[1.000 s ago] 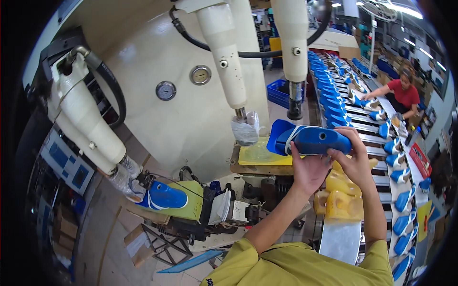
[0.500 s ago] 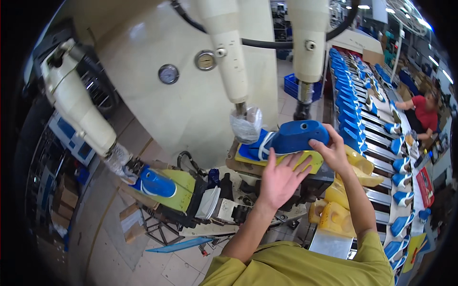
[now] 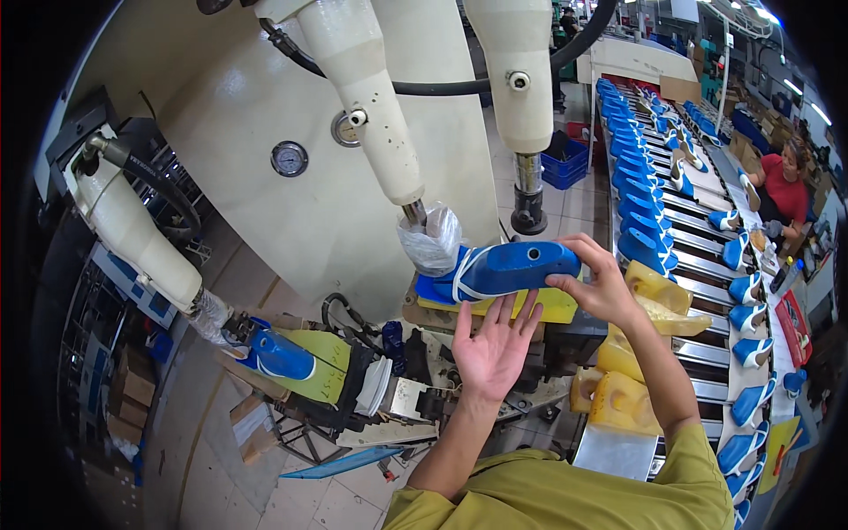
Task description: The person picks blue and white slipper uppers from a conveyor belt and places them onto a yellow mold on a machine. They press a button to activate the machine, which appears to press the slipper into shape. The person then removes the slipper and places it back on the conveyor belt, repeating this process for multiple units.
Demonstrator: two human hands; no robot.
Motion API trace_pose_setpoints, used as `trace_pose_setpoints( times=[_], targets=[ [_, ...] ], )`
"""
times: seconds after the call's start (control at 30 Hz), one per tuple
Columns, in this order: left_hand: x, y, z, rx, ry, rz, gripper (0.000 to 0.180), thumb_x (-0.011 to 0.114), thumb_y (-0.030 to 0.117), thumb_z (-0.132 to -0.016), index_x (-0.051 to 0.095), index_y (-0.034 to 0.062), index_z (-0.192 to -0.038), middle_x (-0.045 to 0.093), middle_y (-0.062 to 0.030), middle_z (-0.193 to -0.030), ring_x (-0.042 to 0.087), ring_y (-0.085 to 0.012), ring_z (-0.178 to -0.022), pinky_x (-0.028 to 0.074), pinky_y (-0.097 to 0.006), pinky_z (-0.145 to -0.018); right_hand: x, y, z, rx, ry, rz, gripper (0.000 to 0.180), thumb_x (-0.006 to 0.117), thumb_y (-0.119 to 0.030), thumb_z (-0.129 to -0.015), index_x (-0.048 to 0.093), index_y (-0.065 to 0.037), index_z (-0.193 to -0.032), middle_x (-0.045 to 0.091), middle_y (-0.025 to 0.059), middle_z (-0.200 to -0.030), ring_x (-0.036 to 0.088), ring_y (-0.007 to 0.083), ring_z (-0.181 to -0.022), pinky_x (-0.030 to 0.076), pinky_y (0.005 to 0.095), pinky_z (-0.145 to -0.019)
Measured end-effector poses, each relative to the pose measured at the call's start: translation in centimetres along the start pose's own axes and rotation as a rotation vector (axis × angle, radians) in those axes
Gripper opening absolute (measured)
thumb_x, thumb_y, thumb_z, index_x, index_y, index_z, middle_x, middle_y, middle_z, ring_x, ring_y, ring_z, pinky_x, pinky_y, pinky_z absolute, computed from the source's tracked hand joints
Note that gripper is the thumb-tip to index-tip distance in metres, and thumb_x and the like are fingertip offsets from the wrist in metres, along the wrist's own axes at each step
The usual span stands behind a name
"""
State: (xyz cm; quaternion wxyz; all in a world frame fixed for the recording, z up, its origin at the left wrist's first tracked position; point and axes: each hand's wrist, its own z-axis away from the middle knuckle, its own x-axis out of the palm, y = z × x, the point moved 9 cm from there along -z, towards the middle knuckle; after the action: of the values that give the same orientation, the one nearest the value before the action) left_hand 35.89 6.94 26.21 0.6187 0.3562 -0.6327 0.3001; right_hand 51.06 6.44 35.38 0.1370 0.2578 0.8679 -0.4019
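A blue shoe last (image 3: pixel 521 268) with white straps around its toe end lies lengthwise over a yellow pad (image 3: pixel 558 306) on the machine. At its heel end, my right hand (image 3: pixel 603 281) grips it between the thumb and fingers. My left hand (image 3: pixel 493 355) is open, palm up with fingers spread, just below the last's near side; whether its fingertips touch the last or pad I cannot tell. Over the toe end stands a press rod wrapped in clear plastic (image 3: pixel 430 240). A bare press rod (image 3: pixel 529 205) hangs behind the heel end.
To the left, another blue last (image 3: pixel 284 355) sits on a yellow-green pad (image 3: pixel 329 364) under a press arm (image 3: pixel 132 221). Yellow molded blocks (image 3: pixel 625 402) stand near my right forearm. Along the right runs a roller conveyor (image 3: pixel 698 305) carrying several blue lasts; a person in red (image 3: pixel 784 190) sits beyond it.
The view has shifted slightly. My right hand stays on the last's heel, which looks more level. My left hand has turned palm up and moved a little lower along the near side.
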Motion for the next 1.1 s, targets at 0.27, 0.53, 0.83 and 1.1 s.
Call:
trace_pose_setpoints(
  times=[0.27,0.53,0.83,1.1],
  targets=[
    [-0.8,0.5,1.7,0.014,0.000,-0.007,0.076,0.039,0.056,-0.099,0.035,-0.0051,-0.143,0.040,-0.0132,-0.149,0.028,-0.0329,-0.144,0.015,-0.050,-0.122,0.3,0.9,0.6,0.015,0.016,-0.078,0.040,0.079,-0.016,-0.080,0.064,0.002,-0.113,0.064,0.0122,-0.102,0.064,0.0238,-0.095,0.049,0.0325,-0.088],
    [-0.1,0.4,1.7,0.107,-0.029,-0.079,0.067,0.038,0.054,-0.099,0.039,0.0036,-0.143,0.042,-0.0017,-0.145,0.027,-0.0286,-0.144,0.015,-0.048,-0.121,0.3,2.3,0.0,0.050,0.011,-0.054,0.036,0.075,-0.019,-0.085,0.064,0.003,-0.111,0.064,0.0123,-0.101,0.062,0.0193,-0.090,0.049,0.0311,-0.080],
    [1.0,3.8,3.1,0.476,-0.052,-0.573,0.065,0.035,0.040,-0.101,0.024,0.0035,-0.154,0.032,-0.0100,-0.157,0.041,-0.0281,-0.137,0.030,-0.042,-0.114,1.7,7.2,-0.6,0.294,-0.006,-0.290,0.032,0.064,-0.023,-0.096,0.062,0.002,-0.115,0.060,-0.0016,-0.086,0.049,0.0049,-0.074,0.042,0.0226,-0.066],
    [-11.9,-1.7,9.5,-0.177,-0.069,-1.487,0.040,0.050,0.023,-0.102,0.055,-0.0015,-0.133,0.056,-0.0140,-0.135,0.058,-0.0213,-0.117,0.045,-0.033,-0.101,0.0,5.5,-0.2,0.067,-0.032,0.253,0.045,0.064,-0.035,-0.092,0.064,-0.002,-0.122,0.056,0.0189,-0.134,0.054,0.0349,-0.117,0.039,0.0395,-0.102]
  ],
)
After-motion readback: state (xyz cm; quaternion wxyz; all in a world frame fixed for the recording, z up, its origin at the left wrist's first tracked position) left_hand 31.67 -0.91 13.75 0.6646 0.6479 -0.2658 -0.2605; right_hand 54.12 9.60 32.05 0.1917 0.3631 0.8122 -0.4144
